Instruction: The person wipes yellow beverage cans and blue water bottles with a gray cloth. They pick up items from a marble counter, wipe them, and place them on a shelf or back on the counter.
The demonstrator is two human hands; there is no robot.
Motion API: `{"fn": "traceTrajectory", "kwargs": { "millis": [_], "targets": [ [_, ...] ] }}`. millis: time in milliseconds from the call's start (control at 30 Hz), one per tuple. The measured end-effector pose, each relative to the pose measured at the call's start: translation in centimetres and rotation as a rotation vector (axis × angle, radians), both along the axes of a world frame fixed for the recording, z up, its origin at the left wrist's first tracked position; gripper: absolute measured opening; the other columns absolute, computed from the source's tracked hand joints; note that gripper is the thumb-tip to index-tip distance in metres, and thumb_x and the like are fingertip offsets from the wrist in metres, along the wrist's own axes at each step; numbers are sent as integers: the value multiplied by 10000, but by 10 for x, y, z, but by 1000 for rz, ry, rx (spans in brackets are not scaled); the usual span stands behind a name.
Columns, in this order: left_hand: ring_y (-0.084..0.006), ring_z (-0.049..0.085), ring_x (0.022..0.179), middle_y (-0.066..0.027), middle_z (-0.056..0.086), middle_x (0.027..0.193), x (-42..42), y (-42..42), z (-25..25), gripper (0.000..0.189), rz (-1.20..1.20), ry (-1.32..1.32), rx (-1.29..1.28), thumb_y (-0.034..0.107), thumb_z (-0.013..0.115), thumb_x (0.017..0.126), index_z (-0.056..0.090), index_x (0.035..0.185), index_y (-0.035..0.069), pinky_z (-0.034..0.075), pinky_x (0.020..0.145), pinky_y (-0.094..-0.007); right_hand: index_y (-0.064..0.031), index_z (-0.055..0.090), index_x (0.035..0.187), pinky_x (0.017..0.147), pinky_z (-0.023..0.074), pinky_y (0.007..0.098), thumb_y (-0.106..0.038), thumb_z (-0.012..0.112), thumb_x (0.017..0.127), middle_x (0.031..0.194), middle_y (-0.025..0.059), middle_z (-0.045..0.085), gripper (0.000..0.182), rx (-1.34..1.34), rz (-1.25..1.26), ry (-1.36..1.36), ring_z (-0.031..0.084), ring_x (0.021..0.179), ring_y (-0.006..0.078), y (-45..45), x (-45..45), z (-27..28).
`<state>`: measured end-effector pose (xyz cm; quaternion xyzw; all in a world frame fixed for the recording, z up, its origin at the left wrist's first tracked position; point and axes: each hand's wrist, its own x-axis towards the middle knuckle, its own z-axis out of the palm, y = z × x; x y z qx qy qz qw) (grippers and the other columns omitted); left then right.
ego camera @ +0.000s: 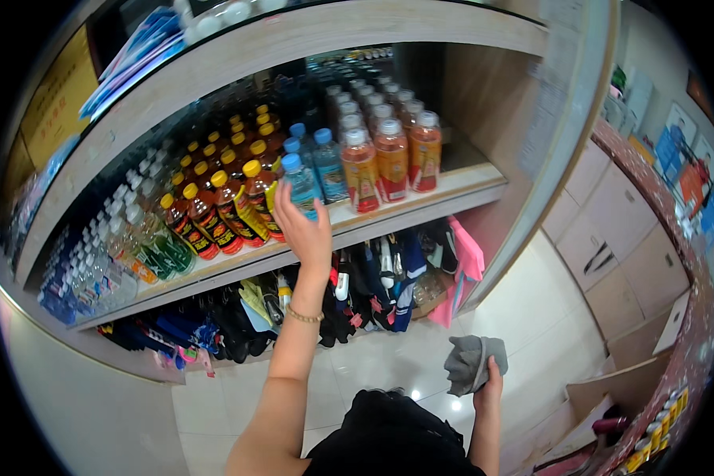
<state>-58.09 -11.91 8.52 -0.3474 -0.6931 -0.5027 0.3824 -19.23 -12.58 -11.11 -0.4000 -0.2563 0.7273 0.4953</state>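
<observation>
My left hand (303, 232) is raised in front of a clear plastic bottle (300, 178) with a blue cap and blue label. Its thumb and fingers are spread around the bottle's front, which hides the lower part; whether they touch it I cannot tell. Beside it stand yellow-capped bottles of dark drink (226, 199) on the left and orange-labelled bottles with pale caps (390, 157) on the right. All are upright in rows on a wooden shelf (357, 223). Low on the right, my right hand (489, 387) holds a folded grey cloth (473, 363) above the tiled floor.
Further left on the shelf are bottles of green drink (169, 247) and clear bottles. Below hang packaged socks or garments (232, 327) and a pink item (465, 268). Plastic-wrapped packs (140, 59) lie on the upper shelf. A curved counter with cabinets (619, 238) stands to the right.
</observation>
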Motion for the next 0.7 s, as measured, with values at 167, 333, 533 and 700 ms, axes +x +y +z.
{"fn": "traceTrajectory", "kwargs": {
  "millis": [167, 333, 533, 700],
  "targets": [
    [-374, 414, 1152, -238, 407, 1257, -37, 19, 11, 705, 81, -69, -155, 124, 657, 728, 278, 1294, -57, 358, 957, -392, 10, 447, 1174, 875, 432, 360, -273, 496, 883, 1110, 119, 548, 409, 17, 123, 65, 542, 1010, 233, 12, -62, 23],
    [-379, 424, 1138, -245, 410, 1246, -45, 37, 9, 738, 165, -77, -145, 145, 706, 694, 302, 1271, -73, 384, 931, -386, 12, 432, 1198, 905, 407, 349, -245, 493, 894, 1142, 110, 534, 403, 1, 206, 126, 523, 1043, 222, 1, -86, 29],
    [-351, 476, 1046, -174, 452, 1138, -38, 39, -2, 605, 83, -104, -30, 166, 739, 674, 432, 1175, 24, 402, 861, -413, 3, 445, 1196, 914, 405, 366, -309, 448, 906, 1141, 115, 542, 426, 8, 125, 151, 525, 1047, 235, -2, -83, 24],
    [-338, 484, 1040, -169, 471, 1147, -40, 41, -24, 651, -136, -88, -100, 149, 744, 668, 410, 1218, 53, 401, 875, -395, 4, 417, 1220, 924, 398, 375, -329, 442, 907, 1167, 123, 522, 457, 34, 83, 177, 513, 1066, 243, -2, -74, 31]
  ]
}}
